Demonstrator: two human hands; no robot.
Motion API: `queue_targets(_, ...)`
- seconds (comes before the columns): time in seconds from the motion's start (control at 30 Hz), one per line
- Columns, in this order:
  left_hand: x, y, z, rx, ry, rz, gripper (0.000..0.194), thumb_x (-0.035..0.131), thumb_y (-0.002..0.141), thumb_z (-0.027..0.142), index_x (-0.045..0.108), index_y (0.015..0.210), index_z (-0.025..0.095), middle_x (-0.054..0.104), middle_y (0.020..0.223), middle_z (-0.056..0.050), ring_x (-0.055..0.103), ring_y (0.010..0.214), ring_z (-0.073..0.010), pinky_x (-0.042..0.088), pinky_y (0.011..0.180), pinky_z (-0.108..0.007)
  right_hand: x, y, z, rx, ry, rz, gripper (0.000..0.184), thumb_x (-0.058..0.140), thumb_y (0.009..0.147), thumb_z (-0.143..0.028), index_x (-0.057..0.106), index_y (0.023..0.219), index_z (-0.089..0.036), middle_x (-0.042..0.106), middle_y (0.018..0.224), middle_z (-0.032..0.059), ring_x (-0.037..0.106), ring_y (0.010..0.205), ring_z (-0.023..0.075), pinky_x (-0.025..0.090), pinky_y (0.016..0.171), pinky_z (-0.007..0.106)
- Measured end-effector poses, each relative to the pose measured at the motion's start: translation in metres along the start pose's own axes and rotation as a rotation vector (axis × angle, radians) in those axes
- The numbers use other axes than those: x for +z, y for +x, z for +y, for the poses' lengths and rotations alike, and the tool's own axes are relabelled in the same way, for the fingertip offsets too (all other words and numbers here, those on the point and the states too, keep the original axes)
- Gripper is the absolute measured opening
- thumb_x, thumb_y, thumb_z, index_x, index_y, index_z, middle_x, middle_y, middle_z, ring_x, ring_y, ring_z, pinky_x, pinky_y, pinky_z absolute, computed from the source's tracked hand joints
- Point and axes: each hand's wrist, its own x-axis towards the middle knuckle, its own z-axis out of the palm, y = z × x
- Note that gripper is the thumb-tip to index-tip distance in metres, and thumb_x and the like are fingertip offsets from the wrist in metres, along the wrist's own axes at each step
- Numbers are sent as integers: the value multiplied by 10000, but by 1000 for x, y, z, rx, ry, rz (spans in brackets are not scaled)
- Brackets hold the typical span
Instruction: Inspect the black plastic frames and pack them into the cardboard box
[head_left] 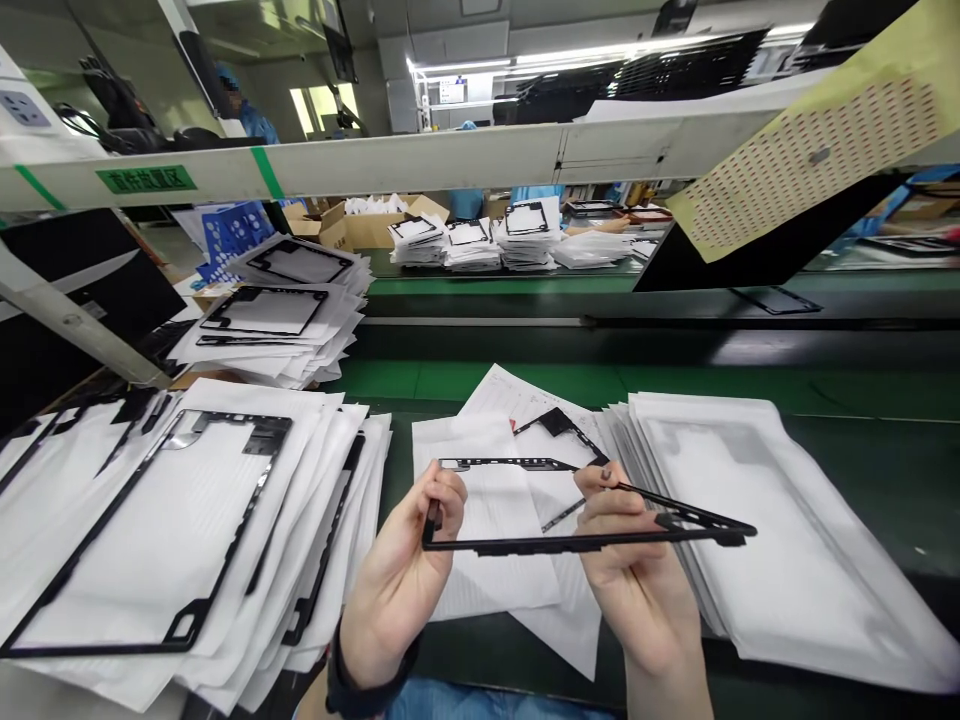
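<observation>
A thin black rectangular frame (555, 543) hangs tilted above the green table, held by both hands. My left hand (401, 570) pinches its left corner with curled fingers. My right hand (630, 565) grips the near edge towards the right, fingers closed round the bar. Under the frame lie white sheets (495, 520), and another black frame piece (559, 422) rests on them.
A fanned stack of white sheets (757, 520) lies to the right. On the left sits a pile of sheets with black frames (165, 530) on top, and a further pile (277, 320) behind it. A white rail (420, 160) crosses overhead. More stacks and boxes (480, 240) stand across the belt.
</observation>
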Motion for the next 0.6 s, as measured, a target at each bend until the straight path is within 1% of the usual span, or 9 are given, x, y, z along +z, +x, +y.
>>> queue_targets(0.13,-1,1,-1,-8,20,-17,293,247,1063,304,464,978,126,524,757,-6,613,514,-50,598,563,-154,-1,0,-2,-12,-13,29,49,502,1018,-161,465,986,-165,726,811,31,732,705,59,588,616,71)
queue_targets(0.27,-2,3,-2,-8,37,-21,316,239,1061,308,472,990,107,540,743,-18,624,513,-60,597,561,-154,-2,1,-5,-21,-24,67,84,521,1003,-130,469,965,-183,703,776,-16,725,670,57,588,596,72)
queue_targets(0.37,-4,4,1,-33,58,-35,313,247,1060,307,473,967,112,555,728,-20,641,525,-65,588,558,-135,-2,2,-5,-17,-42,71,87,536,989,-92,491,966,-164,712,773,-1,723,662,55,583,596,68)
queue_targets(0.47,-7,8,6,-61,73,-55,301,274,1058,305,478,944,116,573,712,-24,659,548,-68,571,558,-105,0,3,-2,-27,-89,56,70,541,989,-84,530,948,-139,727,753,17,712,634,40,551,563,42)
queue_targets(0.53,-9,13,10,-57,75,-64,307,276,1057,302,490,956,106,596,723,-41,669,565,-73,566,554,-101,2,2,1,-53,-165,65,69,571,990,-135,562,922,-142,733,724,8,708,620,36,533,540,37)
queue_targets(0.57,-11,16,12,-45,76,-73,310,275,1057,301,493,959,105,605,727,-47,673,569,-76,564,549,-101,4,1,3,-78,-223,75,79,608,979,-191,582,918,-148,733,705,-2,705,607,40,531,530,44)
queue_targets(0.6,-12,18,14,-28,77,-90,311,270,1058,297,495,958,107,611,730,-49,677,576,-77,564,549,-101,6,0,5,-112,-294,86,130,656,955,-272,604,924,-157,730,682,-14,700,587,46,531,521,55)
